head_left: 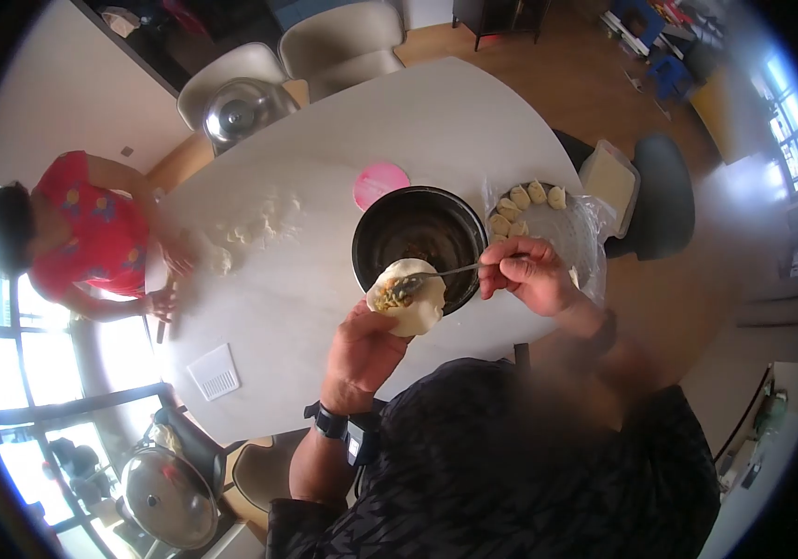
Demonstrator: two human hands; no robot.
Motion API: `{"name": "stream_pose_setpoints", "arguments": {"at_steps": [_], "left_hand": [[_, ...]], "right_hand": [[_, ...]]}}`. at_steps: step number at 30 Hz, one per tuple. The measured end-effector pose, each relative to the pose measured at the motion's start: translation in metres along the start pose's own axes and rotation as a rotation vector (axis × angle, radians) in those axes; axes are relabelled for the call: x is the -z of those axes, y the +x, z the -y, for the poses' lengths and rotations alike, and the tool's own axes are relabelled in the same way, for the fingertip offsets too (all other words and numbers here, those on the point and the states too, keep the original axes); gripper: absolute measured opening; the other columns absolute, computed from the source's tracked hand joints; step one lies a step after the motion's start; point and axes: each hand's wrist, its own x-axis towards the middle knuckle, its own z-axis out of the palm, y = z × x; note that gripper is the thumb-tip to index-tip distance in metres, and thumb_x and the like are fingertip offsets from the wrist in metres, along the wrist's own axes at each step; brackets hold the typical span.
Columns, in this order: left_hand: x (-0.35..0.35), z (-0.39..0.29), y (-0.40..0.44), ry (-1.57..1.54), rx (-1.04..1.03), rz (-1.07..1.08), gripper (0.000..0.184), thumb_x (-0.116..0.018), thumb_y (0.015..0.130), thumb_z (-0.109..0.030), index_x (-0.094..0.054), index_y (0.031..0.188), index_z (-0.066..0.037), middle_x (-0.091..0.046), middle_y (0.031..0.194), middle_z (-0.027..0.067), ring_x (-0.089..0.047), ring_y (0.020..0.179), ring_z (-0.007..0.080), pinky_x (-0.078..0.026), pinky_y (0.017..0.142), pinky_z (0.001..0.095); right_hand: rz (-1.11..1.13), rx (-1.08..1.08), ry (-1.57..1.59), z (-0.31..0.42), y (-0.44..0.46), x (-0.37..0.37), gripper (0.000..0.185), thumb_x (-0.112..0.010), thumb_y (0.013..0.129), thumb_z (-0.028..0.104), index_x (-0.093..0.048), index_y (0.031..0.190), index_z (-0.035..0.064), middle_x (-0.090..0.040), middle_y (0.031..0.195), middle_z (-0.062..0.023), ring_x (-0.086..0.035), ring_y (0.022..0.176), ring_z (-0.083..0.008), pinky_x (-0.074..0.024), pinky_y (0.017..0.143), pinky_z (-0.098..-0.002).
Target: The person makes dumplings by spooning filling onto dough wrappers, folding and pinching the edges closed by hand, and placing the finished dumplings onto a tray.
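My left hand (pixel 362 349) holds a round dumpling wrapper (pixel 425 312) by its lower left edge, close to the near rim of a dark bowl (pixel 365 226). On the wrapper lies a mound of greenish-brown filling (pixel 393 296). In my right hand (pixel 531 276) a metal spoon (pixel 459 270) is pinched by its handle, its tip against the filling. Some dark filling shows at the bottom of the bowl. Right of the bowl, several folded dumplings (pixel 520 197) sit along the edge of a round tray (pixel 557 231), partly behind my right hand.
A pink round lid (pixel 381 185) lies beyond the bowl. Flour and dough bits (pixel 264 219) are scattered on the table (pixel 324 317). At the left end, a person in a red top (pixel 92 224) handles a rolling pin (pixel 164 312). A white slotted piece (pixel 215 372) lies near the front edge.
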Motion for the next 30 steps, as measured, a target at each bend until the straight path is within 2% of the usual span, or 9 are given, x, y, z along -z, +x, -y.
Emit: {"name": "stream_pose_setpoints", "arguments": {"at_steps": [9, 12, 16, 17, 20, 23, 26, 27, 30], "left_hand": [[0.005, -0.008, -0.003, 0.003, -0.074, -0.056, 0.063, -0.043, 0.080, 0.010, -0.044, 0.143, 0.012, -0.055, 0.143, 0.0247, -0.056, 0.133, 0.0360, -0.044, 0.117, 0.0455], [0.017, -0.014, -0.006, -0.021, -0.120, -0.044, 0.063, -0.043, 0.080, 0.011, -0.045, 0.143, 0.011, -0.056, 0.142, 0.0247, -0.057, 0.132, 0.0372, -0.044, 0.117, 0.0471], [0.027, -0.020, -0.015, 0.161, -0.237, -0.110, 0.065, -0.044, 0.079, 0.012, -0.046, 0.144, 0.008, -0.057, 0.141, 0.0234, -0.056, 0.134, 0.0368, -0.044, 0.116, 0.0484], [0.030, -0.018, -0.015, 0.197, -0.253, -0.131, 0.066, -0.043, 0.079, 0.012, -0.046, 0.145, 0.008, -0.057, 0.141, 0.0230, -0.055, 0.134, 0.0364, -0.044, 0.116, 0.0484], [0.038, -0.018, -0.016, 0.236, -0.263, -0.162, 0.068, -0.042, 0.078, 0.014, -0.046, 0.146, 0.005, -0.057, 0.141, 0.0217, -0.055, 0.135, 0.0353, -0.044, 0.115, 0.0471], [0.042, -0.016, -0.016, 0.234, -0.278, -0.168, 0.068, -0.042, 0.079, 0.013, -0.046, 0.146, 0.005, -0.057, 0.142, 0.0221, -0.054, 0.135, 0.0353, -0.044, 0.115, 0.0470], [0.038, -0.018, -0.016, 0.230, -0.258, -0.172, 0.068, -0.042, 0.079, 0.013, -0.046, 0.147, 0.005, -0.056, 0.142, 0.0224, -0.054, 0.136, 0.0357, -0.043, 0.116, 0.0469], [0.038, -0.018, -0.016, 0.215, -0.256, -0.155, 0.068, -0.043, 0.080, 0.013, -0.045, 0.147, 0.005, -0.056, 0.142, 0.0223, -0.053, 0.136, 0.0358, -0.043, 0.116, 0.0468], [0.037, -0.021, -0.017, 0.174, -0.246, -0.120, 0.068, -0.043, 0.080, 0.012, -0.045, 0.148, 0.004, -0.055, 0.144, 0.0220, -0.052, 0.138, 0.0361, -0.043, 0.116, 0.0465]], "right_hand": [[-0.029, 0.003, -0.218, -0.001, -0.012, 0.011, 0.021, -0.057, 0.101, 0.006, -0.067, 0.118, 0.0001, -0.062, 0.086, -0.0045, -0.059, 0.078, -0.0134, -0.0507, 0.070, -0.0307], [-0.086, 0.021, -0.132, 0.009, -0.018, 0.023, 0.022, -0.054, 0.103, 0.007, -0.067, 0.119, -0.0007, -0.060, 0.082, -0.0038, -0.058, 0.076, -0.0128, -0.0487, 0.069, -0.0296], [-0.276, -0.004, -0.530, 0.019, -0.015, 0.021, 0.024, -0.052, 0.107, 0.011, -0.070, 0.117, -0.0018, -0.059, 0.074, -0.0015, -0.057, 0.064, -0.0096, -0.0461, 0.061, -0.0263], [-0.253, 0.056, -0.698, 0.005, -0.013, 0.031, 0.023, -0.057, 0.105, 0.012, -0.071, 0.116, -0.0020, -0.060, 0.075, -0.0016, -0.056, 0.061, -0.0080, -0.0453, 0.056, -0.0264], [-0.302, 0.038, -1.128, -0.033, -0.011, 0.032, 0.019, -0.061, 0.101, 0.011, -0.071, 0.112, -0.0011, -0.064, 0.075, -0.0078, -0.060, 0.059, -0.0120, -0.0469, 0.055, -0.0293], [-0.227, 0.117, -1.209, -0.062, 0.001, 0.026, 0.017, -0.061, 0.099, 0.012, -0.070, 0.108, 0.0002, -0.068, 0.077, -0.0158, -0.066, 0.062, -0.0246, -0.0510, 0.059, -0.0380], [-0.199, 0.091, -1.377, -0.072, 0.006, 0.024, 0.018, -0.058, 0.099, 0.013, -0.070, 0.104, 0.0001, -0.071, 0.084, -0.0204, -0.069, 0.074, -0.0379, -0.0536, 0.067, -0.0472], [-0.189, -0.005, -1.448, -0.071, 0.006, 0.025, 0.020, -0.057, 0.098, 0.015, -0.070, 0.104, 0.0009, -0.072, 0.088, -0.0196, -0.069, 0.085, -0.0419, -0.0546, 0.075, -0.0510], [-0.179, -0.048, -1.430, -0.071, 0.000, 0.024, 0.021, -0.059, 0.098, 0.017, -0.070, 0.107, 0.0028, -0.073, 0.094, -0.0202, -0.070, 0.090, -0.0395, -0.0563, 0.078, -0.0483]]}}
